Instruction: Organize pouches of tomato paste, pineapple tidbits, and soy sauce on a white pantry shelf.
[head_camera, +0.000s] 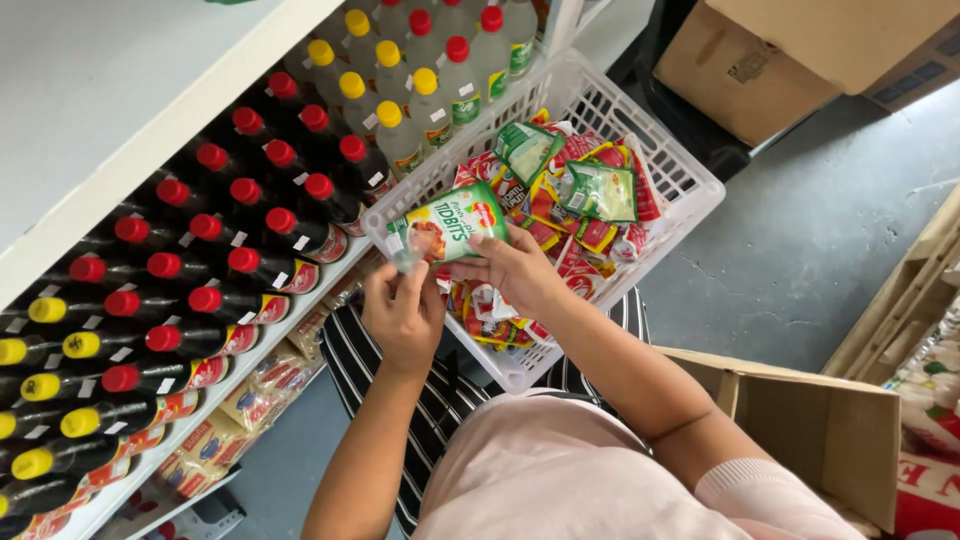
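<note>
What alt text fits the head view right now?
Both hands hold a green pouch over a white basket of sachets: right hand gripping it, left hand at its corner. Red- and yellow-capped bottles fill the shelf alongside.

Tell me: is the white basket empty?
No, the white basket holds a heap of red and green pouches, and both hands grip another green pouch above it.

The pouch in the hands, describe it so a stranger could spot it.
Find the white basket beside the bottle shelf. Above its near corner, both hands hold a green pouch. Unlike the heaped red pouches, it's lifted clear.
</note>
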